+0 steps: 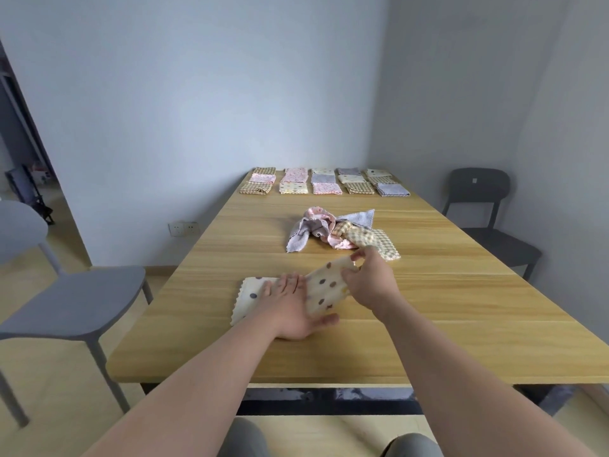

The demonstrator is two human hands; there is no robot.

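A cream cloth with coloured dots (324, 288) lies on the wooden table (461, 318) in front of me. My left hand (293, 308) rests flat on its middle with straight fingers, pressing it down. The cloth's right part is lifted off the table, its far edge pinched by my right hand (369, 278), and is folded over toward the left. A loose heap of unfolded cloths (336, 232), grey, pink and yellow checked, sits just beyond my right hand.
Several folded cloths (324, 181) lie in neat rows at the table's far end by the wall. A grey chair (75, 301) stands at the left, a dark chair (484, 209) at the right. The table's near edge is close to my knees.
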